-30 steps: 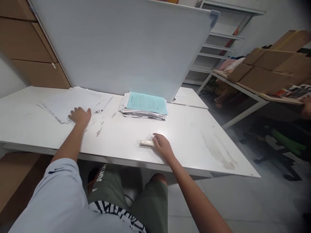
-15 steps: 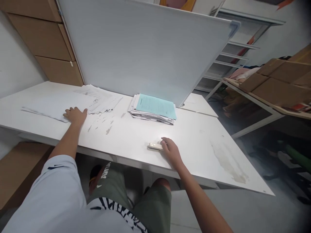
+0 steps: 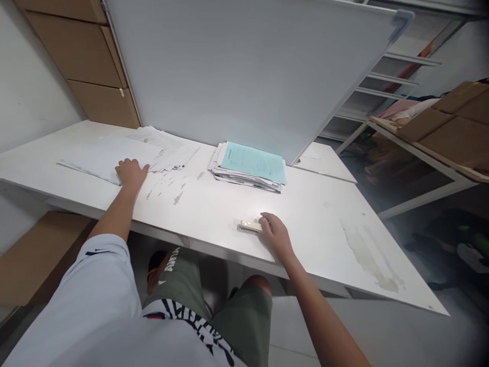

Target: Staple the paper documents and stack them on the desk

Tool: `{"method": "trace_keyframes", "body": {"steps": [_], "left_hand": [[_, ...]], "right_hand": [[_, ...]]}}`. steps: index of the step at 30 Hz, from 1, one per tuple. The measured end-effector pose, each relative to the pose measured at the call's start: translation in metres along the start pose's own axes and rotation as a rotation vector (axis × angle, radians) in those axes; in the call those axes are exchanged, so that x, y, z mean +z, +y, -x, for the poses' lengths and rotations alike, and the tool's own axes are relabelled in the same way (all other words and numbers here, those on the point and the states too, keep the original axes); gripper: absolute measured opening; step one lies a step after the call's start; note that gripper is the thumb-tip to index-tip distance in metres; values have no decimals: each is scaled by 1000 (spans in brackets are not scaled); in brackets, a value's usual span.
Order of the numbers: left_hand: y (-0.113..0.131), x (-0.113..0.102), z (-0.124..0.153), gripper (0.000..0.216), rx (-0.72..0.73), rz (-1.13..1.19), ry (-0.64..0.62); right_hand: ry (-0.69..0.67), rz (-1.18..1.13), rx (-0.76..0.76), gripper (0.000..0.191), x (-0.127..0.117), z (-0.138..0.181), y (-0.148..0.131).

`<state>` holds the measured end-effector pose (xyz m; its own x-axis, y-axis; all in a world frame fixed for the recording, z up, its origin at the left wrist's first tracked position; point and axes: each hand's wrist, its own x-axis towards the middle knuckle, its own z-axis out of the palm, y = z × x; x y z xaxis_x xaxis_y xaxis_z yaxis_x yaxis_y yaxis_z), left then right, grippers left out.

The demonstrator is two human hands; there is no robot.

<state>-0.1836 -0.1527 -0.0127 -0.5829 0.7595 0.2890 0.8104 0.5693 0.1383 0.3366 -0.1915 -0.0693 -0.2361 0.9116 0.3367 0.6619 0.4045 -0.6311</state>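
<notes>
My left hand (image 3: pixel 132 172) lies on the near edge of a loose spread of white papers (image 3: pixel 114 155) at the left of the white table (image 3: pixel 321 224), its fingers curled down onto the sheets. My right hand (image 3: pixel 277 235) rests near the table's front edge with its fingers closed on the end of a small cream stapler (image 3: pixel 250 226) that lies flat on the surface. Between and behind the hands sits a stack of papers (image 3: pixel 248 168) topped by a light blue sheet.
A large white board (image 3: pixel 248 76) stands upright along the back of the table. Wooden drawers (image 3: pixel 80 56) are at the far left, metal shelving (image 3: pixel 401 66) at the back right, and a side table with cardboard boxes (image 3: pixel 454 122) at the right. Chipped spots mark the tabletop near the papers.
The view has shifted left and up, so everything sits further right in the frame. Both hands keep their places on the white papers and the stapler.
</notes>
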Motion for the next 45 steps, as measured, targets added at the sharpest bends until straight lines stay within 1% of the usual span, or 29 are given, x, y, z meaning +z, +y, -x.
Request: {"method": "trace_keyframes", "body": {"steps": [3,7,10,13,15,16,19,20,22,24,26,27,28,29,31,33,34,36,39,42,43,44,45], "left_hand": [[3,2,-2,61,39,-3,-21],[11,7,-6,47,167,-79,-78],[20,9,-7,46,218,-116,-107],[26,4,0,46,225,-67,-81],[30,-5,16,42,215,30,-36],[33,-11,28,40,192,79,-11],[49,-27,80,37,135,183,36],[57,-32,99,35,159,211,23],[71,-36,130,32,257,296,-66],[77,-36,144,31,400,434,-183],[69,-31,137,35,536,541,-243],[58,-27,128,38,571,547,-237],[43,-23,116,41,563,514,-201],[26,-19,104,44,510,446,-150],[-13,-12,81,52,293,275,-48],[-44,-8,66,62,125,143,-58],[-55,-6,63,64,90,103,-85],[-64,-6,64,61,79,62,-123],[-61,-9,74,57,81,50,-89],[-58,-12,83,52,131,122,-75],[-59,-13,84,52,129,155,-53],[-60,-12,84,51,97,182,-13],[-62,-11,84,52,23,199,41]], "right_hand": [[-4,-3,4,39,0,0,0],[1,-4,-2,39,1,0,2],[-12,-1,8,41,0,0,3],[-23,-2,19,43,-1,1,2],[-19,-5,14,44,-1,1,1],[-17,-6,13,44,-1,1,0],[-25,-13,10,44,-1,1,-1],[-27,-16,10,44,-1,1,-1],[-26,-19,6,44,-1,2,0],[-23,-19,3,44,-1,3,1],[-17,-20,4,43,-2,4,2],[-16,-21,7,43,-2,5,2],[-17,-22,10,43,-2,6,3],[-20,-23,14,43,-2,6,3],[-30,-27,18,43,-2,6,4],[-34,-32,16,44,-1,7,5],[-34,-33,15,44,-1,7,5],[-32,-34,16,45,-1,8,5],[-30,-30,23,45,-2,9,4],[-34,-22,26,46,-3,10,4],[-34,-22,26,46,-3,10,3],[-33,-24,25,46,-3,11,3],[-30,-26,24,46,-3,11,3]]}}
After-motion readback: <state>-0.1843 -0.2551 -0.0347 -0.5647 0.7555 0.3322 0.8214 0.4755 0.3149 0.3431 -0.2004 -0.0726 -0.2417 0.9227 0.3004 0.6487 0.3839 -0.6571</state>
